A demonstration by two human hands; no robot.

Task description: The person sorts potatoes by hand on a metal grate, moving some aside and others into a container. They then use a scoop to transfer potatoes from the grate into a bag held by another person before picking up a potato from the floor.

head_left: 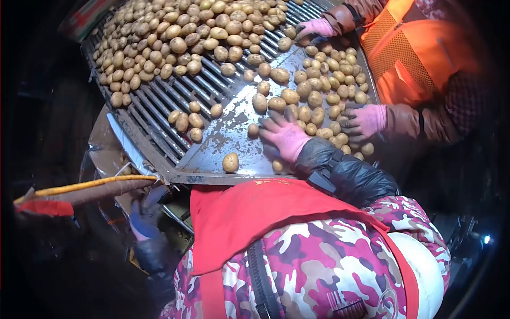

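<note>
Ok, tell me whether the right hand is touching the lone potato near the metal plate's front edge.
Apart. The head view shows a strip of bare metal plate between the right hand, fingers spread, and the lone potato.

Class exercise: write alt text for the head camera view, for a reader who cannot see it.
A person's right hand in a pink glove rests among potatoes on a metal sorting table; their left hand, in a dark glove, hangs below its edge. Opposite, a co-worker's gloved hands also touch the potatoes.
</note>
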